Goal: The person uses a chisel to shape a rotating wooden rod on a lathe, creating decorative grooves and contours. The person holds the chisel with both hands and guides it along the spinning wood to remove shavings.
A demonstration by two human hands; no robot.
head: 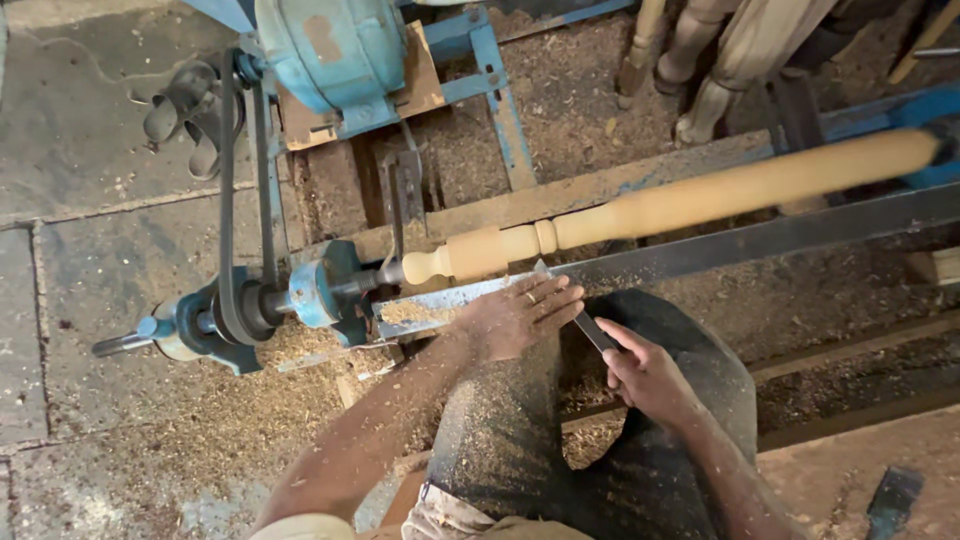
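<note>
The chisel [583, 322] lies across the tool rest [440, 305], tip at 11 o'clock touching the spindle [680, 205], whose long axis runs from 8 to 2 o'clock. The left hand [515, 315] presses flat on the blade, fingers extended; the right hand [645, 372] fingers grip the handle. The cut near the bead seems underway, calling for steady pressure.

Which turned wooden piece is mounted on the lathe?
The long pale spindle lying across the frame, its beaded end by the blue headstock, chisel at it. The other turned pieces stand at the top, off the machine.
</note>
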